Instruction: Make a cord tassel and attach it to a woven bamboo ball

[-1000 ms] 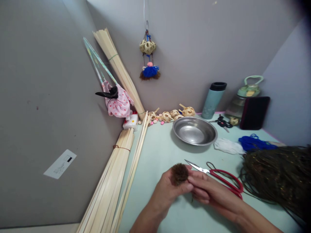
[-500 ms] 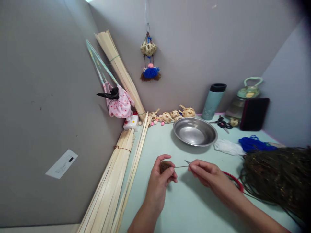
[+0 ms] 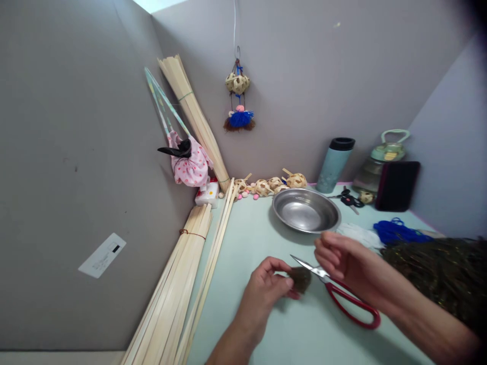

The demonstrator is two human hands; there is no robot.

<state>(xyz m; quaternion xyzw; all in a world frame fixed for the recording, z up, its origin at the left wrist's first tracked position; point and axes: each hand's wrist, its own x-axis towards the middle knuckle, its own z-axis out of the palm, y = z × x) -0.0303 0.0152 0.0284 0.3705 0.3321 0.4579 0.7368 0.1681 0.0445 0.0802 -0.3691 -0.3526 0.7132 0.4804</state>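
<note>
A small brown yarn tassel (image 3: 301, 280) is pinched in my left hand (image 3: 268, 286), its loose ends fanning out to the right. Red-handled scissors (image 3: 352, 306) lie on the table just right of the tassel, blades pointing toward it. Over the blades hovers my right hand (image 3: 344, 256), slightly blurred, with its fingers curled together. Whatever those fingers hold, if anything, is hidden. A large pile of dark brown yarn (image 3: 437, 274) sits to the right, partly behind my right forearm.
A steel bowl (image 3: 283, 219) stands ahead of my hands. Behind it are woven balls (image 3: 262, 187), a tumbler (image 3: 335, 165), a water bottle (image 3: 373, 167) and a phone (image 3: 398, 186). White yarn (image 3: 357, 234) and blue yarn (image 3: 399, 232) lie right; bamboo strips (image 3: 171, 284) lean left.
My left hand has moved right with the tassel, and the strand stretched between my hands no longer shows. My right hand has risen away rightward, uncovering the scissors.
</note>
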